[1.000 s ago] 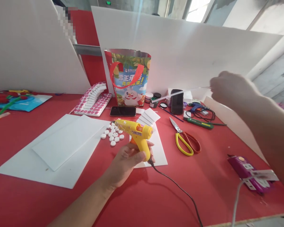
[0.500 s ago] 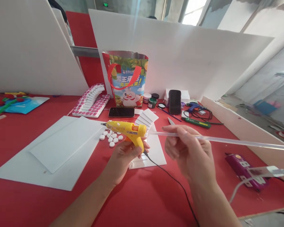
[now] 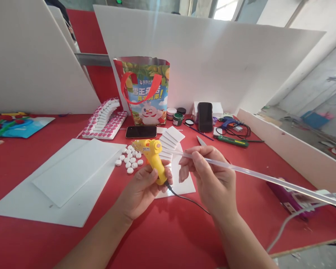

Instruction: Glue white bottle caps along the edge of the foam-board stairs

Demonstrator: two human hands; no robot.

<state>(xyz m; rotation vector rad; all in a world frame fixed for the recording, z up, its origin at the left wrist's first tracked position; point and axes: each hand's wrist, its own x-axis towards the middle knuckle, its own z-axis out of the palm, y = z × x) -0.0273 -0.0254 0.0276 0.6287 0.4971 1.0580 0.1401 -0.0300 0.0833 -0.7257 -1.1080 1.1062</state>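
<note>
My left hand (image 3: 145, 184) is wrapped round the handle of a yellow hot glue gun (image 3: 154, 160), whose black cord hangs from the bottom of the grip. The gun's back end is turned toward me, and its nozzle points away to the left. Between thumb and fingers of my right hand (image 3: 210, 172) is a long clear glue stick (image 3: 257, 173), its far end running off to the right. The stick's near tip is close to the gun's back end, and a small gap seems to show there. Behind the gun lie several white round discs (image 3: 133, 160) and a fan of white rectangular pieces (image 3: 172, 139).
White boards (image 3: 61, 179) lie on the left of the red table. At the back stand a colourful bag (image 3: 148, 93), paint jars (image 3: 177, 118) and a phone (image 3: 205, 116). A green utility knife (image 3: 232, 141) and a purple pack (image 3: 285, 201) are to the right.
The glue gun has turned so its back end faces me more. My right hand has moved left with the glue stick, bringing its tip nearer the gun; the stick now slopes more.
</note>
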